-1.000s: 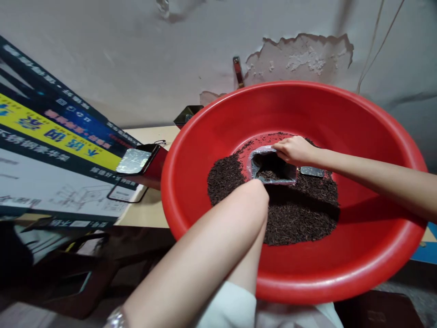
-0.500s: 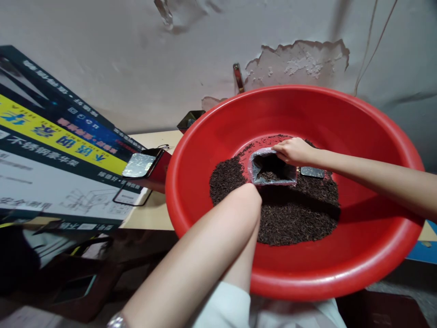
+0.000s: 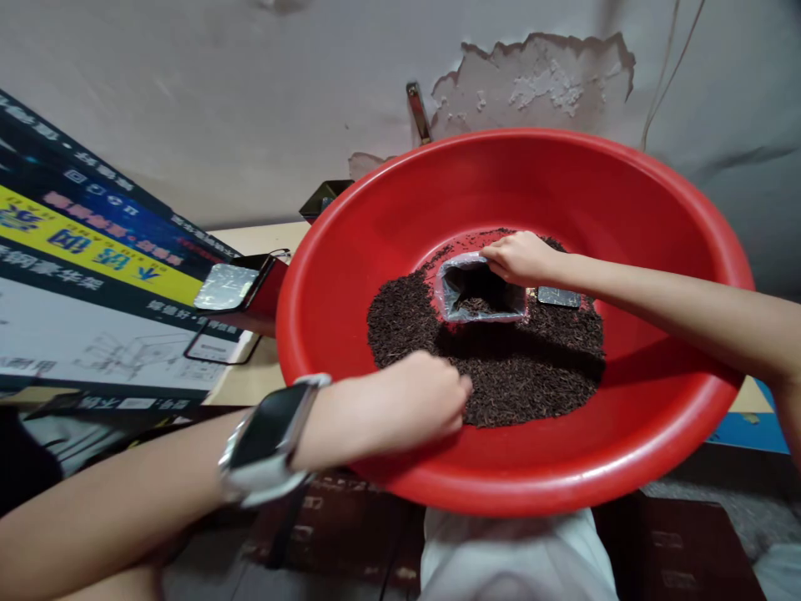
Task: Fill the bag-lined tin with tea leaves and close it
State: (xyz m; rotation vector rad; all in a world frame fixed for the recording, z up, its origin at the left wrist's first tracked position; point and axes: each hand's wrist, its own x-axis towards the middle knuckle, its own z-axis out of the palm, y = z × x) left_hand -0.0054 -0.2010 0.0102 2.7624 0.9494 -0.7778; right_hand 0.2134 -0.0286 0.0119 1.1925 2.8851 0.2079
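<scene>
My right hand [image 3: 522, 257] pinches the upper right edge of an open foil-lined bag [image 3: 447, 292] standing among loose dark tea leaves [image 3: 531, 392]. Some leaves show inside the bag. My left hand [image 3: 410, 405], with a watch [image 3: 269, 434] on the wrist, is closed over the near left part of the leaves. Its fingers curl under, so what they hold, if anything, is hidden. The leaves lie in a big red basin [image 3: 657, 434]. A small grey lid-like piece [image 3: 559, 296] rests on them, right of the bag.
Left of the basin stands a red tin [image 3: 266, 292] with its silvery lid [image 3: 225, 286] tipped open. A large printed carton [image 3: 125, 250] leans beyond it. Behind the basin are a dark open container [image 3: 325, 199] and a peeling wall [image 3: 538, 75].
My left hand was out of view, with only the bent elbow over the basin; now it has come in over the leaves. My right hand keeps hold of the bag. The view has shifted slightly.
</scene>
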